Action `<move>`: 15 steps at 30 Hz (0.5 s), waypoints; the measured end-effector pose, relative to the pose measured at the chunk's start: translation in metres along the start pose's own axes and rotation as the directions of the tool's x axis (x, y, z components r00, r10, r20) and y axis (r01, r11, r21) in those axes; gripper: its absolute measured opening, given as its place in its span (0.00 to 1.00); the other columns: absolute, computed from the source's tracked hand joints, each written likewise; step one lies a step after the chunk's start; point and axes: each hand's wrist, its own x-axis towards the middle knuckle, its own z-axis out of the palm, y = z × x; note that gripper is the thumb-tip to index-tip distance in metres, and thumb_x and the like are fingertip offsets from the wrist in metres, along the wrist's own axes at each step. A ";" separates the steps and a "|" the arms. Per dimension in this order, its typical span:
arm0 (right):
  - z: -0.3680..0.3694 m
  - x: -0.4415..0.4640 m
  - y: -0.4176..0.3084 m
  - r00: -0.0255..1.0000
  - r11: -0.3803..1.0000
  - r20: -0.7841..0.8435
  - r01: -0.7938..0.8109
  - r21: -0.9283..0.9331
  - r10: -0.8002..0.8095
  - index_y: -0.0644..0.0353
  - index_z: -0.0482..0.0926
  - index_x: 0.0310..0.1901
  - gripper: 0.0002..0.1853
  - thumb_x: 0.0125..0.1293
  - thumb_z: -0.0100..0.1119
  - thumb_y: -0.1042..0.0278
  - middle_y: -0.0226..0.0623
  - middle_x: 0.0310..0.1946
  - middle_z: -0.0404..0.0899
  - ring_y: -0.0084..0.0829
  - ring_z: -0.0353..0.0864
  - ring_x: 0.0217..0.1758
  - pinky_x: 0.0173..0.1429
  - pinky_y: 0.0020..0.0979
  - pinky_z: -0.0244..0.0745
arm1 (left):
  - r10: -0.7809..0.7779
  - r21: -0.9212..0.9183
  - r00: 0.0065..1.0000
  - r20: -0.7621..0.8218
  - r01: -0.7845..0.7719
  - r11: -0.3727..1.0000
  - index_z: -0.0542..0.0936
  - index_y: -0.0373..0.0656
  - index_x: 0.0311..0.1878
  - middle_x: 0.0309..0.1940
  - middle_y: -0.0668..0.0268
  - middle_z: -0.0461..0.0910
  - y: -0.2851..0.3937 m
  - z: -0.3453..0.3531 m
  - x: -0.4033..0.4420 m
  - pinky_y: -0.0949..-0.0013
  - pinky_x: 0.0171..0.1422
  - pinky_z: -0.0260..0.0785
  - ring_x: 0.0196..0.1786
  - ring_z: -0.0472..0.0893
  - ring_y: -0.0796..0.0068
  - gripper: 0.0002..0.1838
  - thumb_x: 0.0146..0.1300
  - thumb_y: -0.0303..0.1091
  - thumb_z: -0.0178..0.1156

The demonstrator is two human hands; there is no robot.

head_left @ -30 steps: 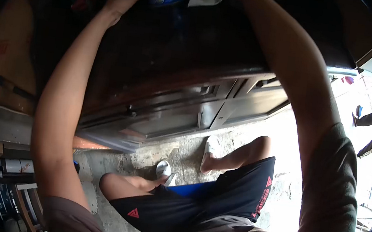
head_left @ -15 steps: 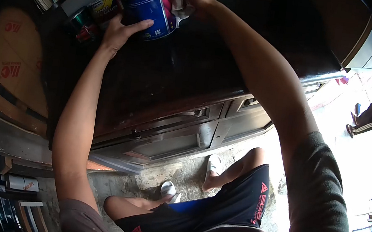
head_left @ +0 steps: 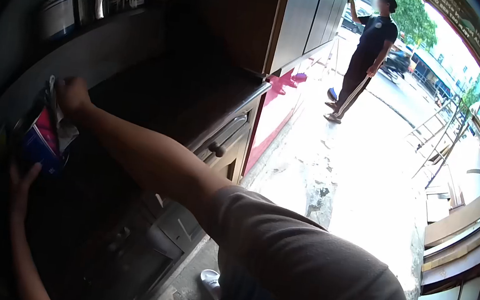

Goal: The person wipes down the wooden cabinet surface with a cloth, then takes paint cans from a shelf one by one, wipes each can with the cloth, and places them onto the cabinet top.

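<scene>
A blue and pink paint can [head_left: 44,150] stands on the dark cabinet top at the far left, dim in the shade. My left hand [head_left: 24,174] grips its near side, thumb lying against the blue label. Above the can's rim, my right hand [head_left: 73,95] is closed on a pale, crumpled cloth [head_left: 67,131] that hangs down along the can's side. My right fingertips are turned away and partly hidden. Other cans behind the paint can are too dark to make out.
Several cans [head_left: 60,14] line a ledge behind the dark cabinet top [head_left: 181,93]. A tall cabinet [head_left: 308,21] rises at its right end. Out in the bright doorway stands a person [head_left: 369,52]. Boards [head_left: 461,234] and a ladder [head_left: 434,136] are on the right.
My view has swung right towards the doorway, so the can and both hands now appear farther left. My left hand stays at the can, and my right hand still has the cloth.
</scene>
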 end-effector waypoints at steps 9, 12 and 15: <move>-0.015 0.008 0.014 0.868 0.976 0.465 -0.091 -0.198 0.175 0.64 0.75 0.39 0.19 0.73 0.42 0.56 0.44 0.38 0.76 0.36 0.70 0.35 0.41 0.38 0.69 | -0.056 0.523 0.979 -0.197 0.153 0.838 0.60 0.44 0.73 0.64 0.54 0.71 -0.048 -0.007 0.023 0.54 0.69 0.66 0.64 0.73 0.56 0.43 0.60 0.47 0.69; -0.006 0.008 0.014 0.856 0.979 0.493 -0.071 -0.190 0.158 0.63 0.73 0.44 0.18 0.74 0.41 0.54 0.45 0.43 0.74 0.36 0.70 0.40 0.45 0.38 0.68 | -0.147 0.310 0.980 -0.131 0.182 0.933 0.57 0.45 0.75 0.67 0.51 0.66 -0.019 0.004 0.012 0.52 0.69 0.66 0.67 0.70 0.55 0.49 0.55 0.49 0.72; -0.003 0.008 0.013 0.852 0.981 0.503 -0.061 -0.183 0.147 0.62 0.71 0.49 0.19 0.75 0.40 0.53 0.45 0.48 0.72 0.37 0.69 0.45 0.50 0.37 0.68 | -0.164 0.212 0.981 -0.103 0.183 0.960 0.55 0.45 0.75 0.67 0.51 0.66 -0.006 0.014 0.009 0.52 0.68 0.68 0.67 0.70 0.54 0.52 0.53 0.49 0.74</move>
